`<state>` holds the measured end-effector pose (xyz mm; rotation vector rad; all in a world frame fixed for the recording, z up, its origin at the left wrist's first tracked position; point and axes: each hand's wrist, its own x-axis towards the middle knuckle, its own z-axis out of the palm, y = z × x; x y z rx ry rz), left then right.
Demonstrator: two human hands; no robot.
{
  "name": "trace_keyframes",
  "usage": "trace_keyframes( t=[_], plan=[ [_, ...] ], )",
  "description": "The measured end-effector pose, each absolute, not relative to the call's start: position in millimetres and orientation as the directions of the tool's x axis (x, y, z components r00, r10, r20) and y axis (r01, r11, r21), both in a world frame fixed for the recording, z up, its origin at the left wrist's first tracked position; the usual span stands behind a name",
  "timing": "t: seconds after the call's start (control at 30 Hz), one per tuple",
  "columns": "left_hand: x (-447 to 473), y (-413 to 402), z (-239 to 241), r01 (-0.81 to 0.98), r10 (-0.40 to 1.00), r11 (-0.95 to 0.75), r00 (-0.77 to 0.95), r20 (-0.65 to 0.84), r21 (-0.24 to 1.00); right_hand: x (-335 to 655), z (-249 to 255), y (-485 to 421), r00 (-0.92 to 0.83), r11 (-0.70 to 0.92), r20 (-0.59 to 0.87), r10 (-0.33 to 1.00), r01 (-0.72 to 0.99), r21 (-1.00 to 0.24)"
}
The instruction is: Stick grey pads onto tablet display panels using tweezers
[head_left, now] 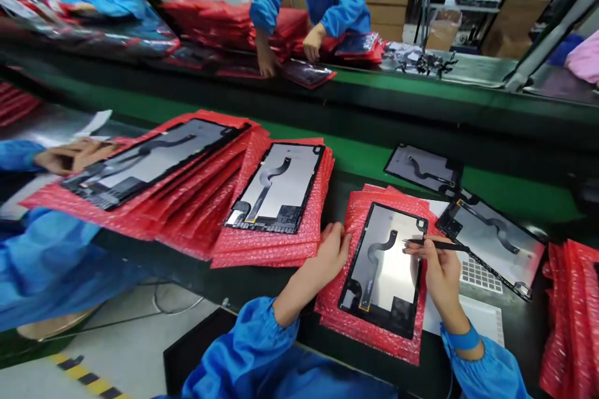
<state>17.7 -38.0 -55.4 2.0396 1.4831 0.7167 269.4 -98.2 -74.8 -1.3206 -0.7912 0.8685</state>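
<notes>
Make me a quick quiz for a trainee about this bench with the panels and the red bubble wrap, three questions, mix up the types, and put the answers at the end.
1. Multiple choice: what does the person's right hand hold, its tips over the panel directly in front of the person?
A) a roll of tape
B) black tweezers
C) a paper cup

2. True or false: that panel lies directly on the bare bench.

3. Fill in the blank: the wristband on the person's right wrist is ____ in colour.

Key:
1. B
2. False; it lies on red bubble wrap.
3. blue
</notes>
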Motion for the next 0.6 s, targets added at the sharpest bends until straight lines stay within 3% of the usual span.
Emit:
trace_keyframes(
  t=[0.17, 0.33, 0.47, 0.6],
  plan=[
    [34, -38, -43, 0.540, 0.947, -0.234, 0.314, 0.064, 0.808, 272, -78, -93, 0.491, 0.056, -0.050, 0.870, -0.198, -0.979],
    [51, -41, -39, 0.374, 0.944, -0.225, 0.313, 0.105, 0.900, 281, -84, -90, 0.498, 0.080, -0.098, 0.861, -0.323, -0.943],
    [38, -33, -8, 0.326, 0.935, -0.323, 0.252, 0.248, 0.888, 293, -88, -94, 0.627, 0.283, -0.013, 0.779, -0.370, -0.885],
    [-21, 8, 34, 0.434, 0.929, -0.356, 0.066, 0.365, 0.828, 302, -88, -97, 0.673, 0.367, 0.065, 0.737, -0.318, -0.874]
  ],
)
